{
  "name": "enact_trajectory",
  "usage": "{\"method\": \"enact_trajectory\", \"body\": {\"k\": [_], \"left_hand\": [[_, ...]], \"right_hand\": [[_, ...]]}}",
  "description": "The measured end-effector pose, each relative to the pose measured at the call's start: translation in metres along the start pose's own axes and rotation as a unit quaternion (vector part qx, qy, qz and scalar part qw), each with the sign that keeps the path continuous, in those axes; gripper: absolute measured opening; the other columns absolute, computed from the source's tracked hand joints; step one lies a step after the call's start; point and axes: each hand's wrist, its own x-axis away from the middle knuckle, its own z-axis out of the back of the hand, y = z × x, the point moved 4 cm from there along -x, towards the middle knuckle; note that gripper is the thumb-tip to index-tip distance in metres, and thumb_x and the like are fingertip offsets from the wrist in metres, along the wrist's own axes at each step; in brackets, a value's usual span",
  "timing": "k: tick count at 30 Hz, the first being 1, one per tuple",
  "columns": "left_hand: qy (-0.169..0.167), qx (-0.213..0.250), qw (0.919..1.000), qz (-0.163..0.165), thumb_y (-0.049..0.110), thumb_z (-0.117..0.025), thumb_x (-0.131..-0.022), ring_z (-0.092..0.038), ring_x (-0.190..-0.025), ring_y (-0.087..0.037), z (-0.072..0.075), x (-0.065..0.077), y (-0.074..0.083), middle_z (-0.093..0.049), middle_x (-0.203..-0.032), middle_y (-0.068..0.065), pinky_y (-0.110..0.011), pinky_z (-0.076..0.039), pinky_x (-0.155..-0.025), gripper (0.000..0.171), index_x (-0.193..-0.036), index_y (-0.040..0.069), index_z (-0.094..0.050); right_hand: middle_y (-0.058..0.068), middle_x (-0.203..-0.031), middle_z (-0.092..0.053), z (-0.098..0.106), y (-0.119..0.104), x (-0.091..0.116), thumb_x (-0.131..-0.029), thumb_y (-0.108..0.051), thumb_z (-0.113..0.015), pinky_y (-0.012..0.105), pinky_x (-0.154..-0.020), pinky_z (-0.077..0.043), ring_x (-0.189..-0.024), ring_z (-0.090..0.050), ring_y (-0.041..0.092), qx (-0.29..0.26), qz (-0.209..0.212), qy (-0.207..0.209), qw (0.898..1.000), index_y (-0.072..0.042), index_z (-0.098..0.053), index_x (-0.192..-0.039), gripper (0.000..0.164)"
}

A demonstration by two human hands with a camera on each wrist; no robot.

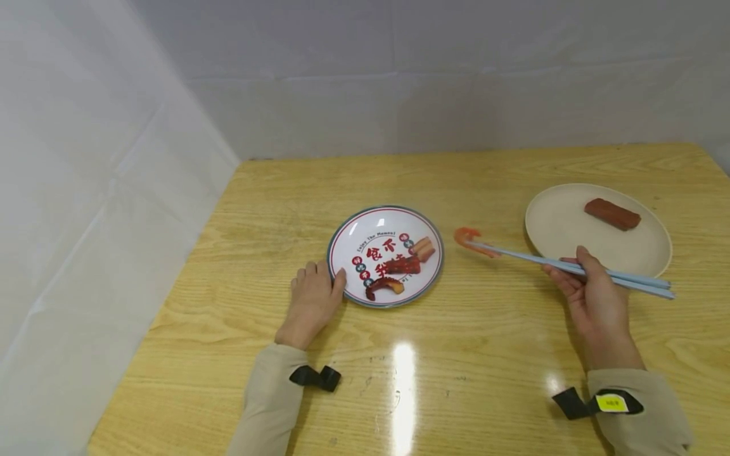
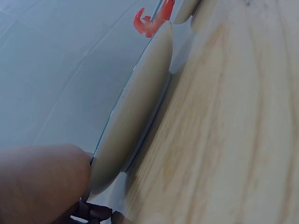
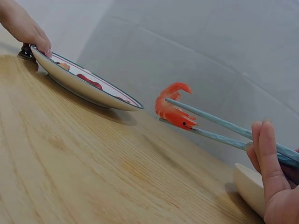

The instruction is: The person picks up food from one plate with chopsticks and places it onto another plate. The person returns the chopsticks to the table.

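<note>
Wood-grain worktop (image 1: pixel 274 215) | right hand (image 1: pixel 604 307): holding light-blue chopsticks (image 3: pixel 210 116), shrimp (image 3: pixel 164 108) between tips | shrimp raised, left of right hand, between beige plate (image 1: pixel 553 228) and printed plate (image 1: pixel 349 244); chopsticks' long axis toward printed plate | left hand (image 1: pixel 312 297): gripping printed plate's rim

Wears long beige sleeves (image 1: pixel 270 396), lightly creased, above a bare left hand (image 1: pixel 313 297) and right hand (image 1: pixel 604 313). Has a black strap (image 1: pixel 329 378) on each sleeve, jutting inward, the right bearing a yellow label (image 1: pixel 611 403).
</note>
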Motion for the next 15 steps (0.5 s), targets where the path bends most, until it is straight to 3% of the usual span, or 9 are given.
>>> {"method": "enact_trajectory", "body": {"k": [15], "left_hand": [[0.002,0.001,1.0000,0.001,0.038,-0.033,-0.103,-0.043,-0.099,-0.035,0.0006,0.0008,0.0008,-0.048,-0.108,-0.021,-0.046,-0.034,-0.088,0.050,-0.119,-0.007,-0.050]], "right_hand": [[0.022,-0.072,-0.067,-0.0031,0.0045,0.0008,-0.098,-0.011,-0.053,0.027,-0.063,-0.055,-0.070,-0.071,0.028,0.016,0.003,-0.006,1.000,0.011,-0.066,-0.081,0.030]]}}
